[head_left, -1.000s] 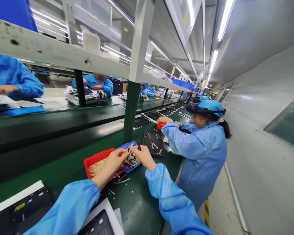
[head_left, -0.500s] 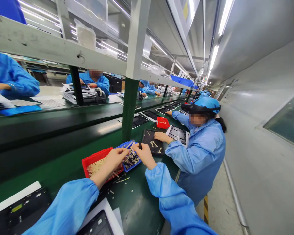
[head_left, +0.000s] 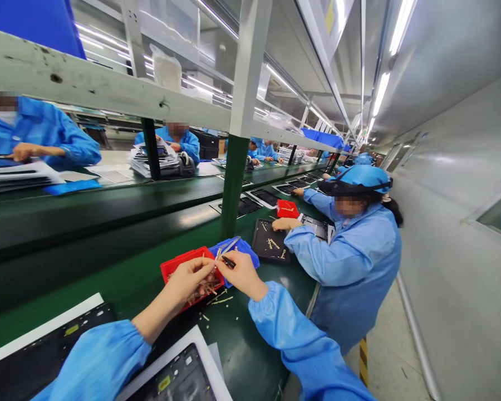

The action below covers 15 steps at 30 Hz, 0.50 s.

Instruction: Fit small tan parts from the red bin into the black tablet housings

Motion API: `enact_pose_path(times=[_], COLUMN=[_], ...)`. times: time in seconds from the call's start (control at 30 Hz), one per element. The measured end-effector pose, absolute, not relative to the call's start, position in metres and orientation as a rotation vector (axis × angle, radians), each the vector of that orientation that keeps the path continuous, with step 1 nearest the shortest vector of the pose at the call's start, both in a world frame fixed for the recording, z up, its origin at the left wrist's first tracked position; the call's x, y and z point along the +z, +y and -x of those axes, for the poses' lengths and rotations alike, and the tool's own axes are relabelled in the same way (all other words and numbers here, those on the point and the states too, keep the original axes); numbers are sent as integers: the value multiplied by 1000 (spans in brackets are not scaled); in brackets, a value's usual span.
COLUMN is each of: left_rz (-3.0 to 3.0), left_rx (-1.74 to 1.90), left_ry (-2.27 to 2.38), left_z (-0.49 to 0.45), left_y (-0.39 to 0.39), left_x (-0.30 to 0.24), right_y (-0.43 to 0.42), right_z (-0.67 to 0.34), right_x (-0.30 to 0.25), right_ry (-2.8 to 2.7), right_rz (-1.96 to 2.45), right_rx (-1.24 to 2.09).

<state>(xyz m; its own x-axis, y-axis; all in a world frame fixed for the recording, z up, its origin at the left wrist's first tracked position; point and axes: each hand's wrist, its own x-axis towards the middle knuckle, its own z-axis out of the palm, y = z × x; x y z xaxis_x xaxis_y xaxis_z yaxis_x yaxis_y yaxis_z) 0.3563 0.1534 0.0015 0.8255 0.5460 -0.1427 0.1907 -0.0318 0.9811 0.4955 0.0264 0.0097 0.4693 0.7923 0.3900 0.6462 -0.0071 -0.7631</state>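
My left hand (head_left: 192, 279) is closed in a pinch over the red bin (head_left: 176, 264); whatever its fingertips hold is too small to name. My right hand (head_left: 244, 273) grips a small black tool (head_left: 229, 262) whose kind I cannot make out. The fingertips of both hands meet or nearly meet. Thin pale strips (head_left: 204, 287) lie in the red bin under my left hand. Just behind my right hand stands the blue bin (head_left: 250, 252), holding more strips and partly hidden. Loose strips (head_left: 222, 301) and white bits lie on the green bench (head_left: 244, 345) in front.
Black device panels (head_left: 179, 379) on white sheets lie near me, with another panel (head_left: 45, 356) at left. A green post (head_left: 232, 189) rises behind the bins. On the right, a co-worker (head_left: 350, 262) reaches over a dark tray (head_left: 267, 242) beside a small red box (head_left: 287, 209).
The view has shifted left, so the scene sits further right. My hands have drawn back from above the blue bin to the red bin, fingertips closer together.
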Motion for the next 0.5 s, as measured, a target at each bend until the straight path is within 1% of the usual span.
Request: enact_pose_path(times=[0.37,0.5], left_rz=[-1477,-1497], left_rx=[419,488], left_ry=[674,718], left_z=[-319,-307], left_y=[159,160], left_x=[13,11], right_y=[39,39], right_z=[-485,-471], right_x=[4,4], right_ry=[-1293,-1350], right_rz=[1812,1780], right_rx=[134,104])
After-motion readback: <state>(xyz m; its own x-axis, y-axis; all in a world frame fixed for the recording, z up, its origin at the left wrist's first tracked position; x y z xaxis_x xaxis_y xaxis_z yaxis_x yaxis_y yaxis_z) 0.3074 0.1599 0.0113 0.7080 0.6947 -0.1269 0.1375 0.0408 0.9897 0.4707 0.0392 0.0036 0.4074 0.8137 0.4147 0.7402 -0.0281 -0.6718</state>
